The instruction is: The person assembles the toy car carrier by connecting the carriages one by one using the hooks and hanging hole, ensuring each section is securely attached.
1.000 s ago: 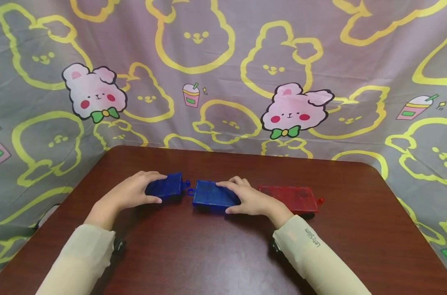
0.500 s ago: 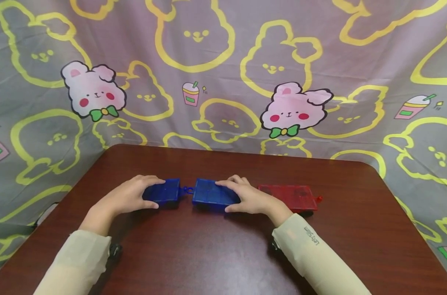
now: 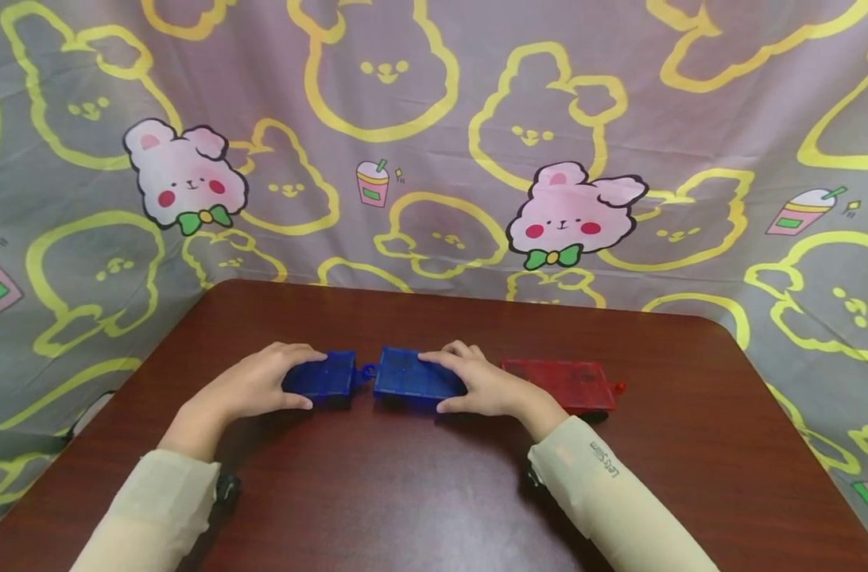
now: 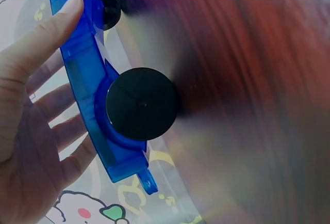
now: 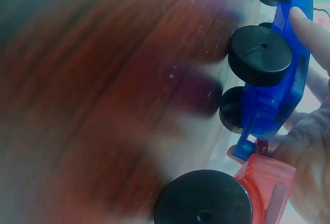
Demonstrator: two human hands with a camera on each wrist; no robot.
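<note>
My left hand (image 3: 262,383) grips a blue translucent toy wagon (image 3: 334,375) from above, thumb on the near side. The left wrist view shows this wagon's black wheel (image 4: 142,104) and a small blue ring (image 4: 148,181) at its end. With my right hand (image 3: 487,389) I hold a second blue wagon (image 3: 408,373) to its right. Between the two, the hook of one meets the ring (image 3: 369,372) of the other; whether they are fully linked is too small to tell. A red wagon (image 3: 566,383) is joined behind the second, its coupling (image 5: 261,146) seen in the right wrist view.
The wagons stand in a row on a dark reddish-brown table (image 3: 405,492). A small red knob (image 3: 619,388) sticks out at the red wagon's right end. Behind the table hangs a printed cloth (image 3: 434,159) with rabbit and bear figures.
My left hand has lowered the left wagon and brought it slightly right, so its hook, raised and apart at first, now meets the ring. My right hand stays in place.
</note>
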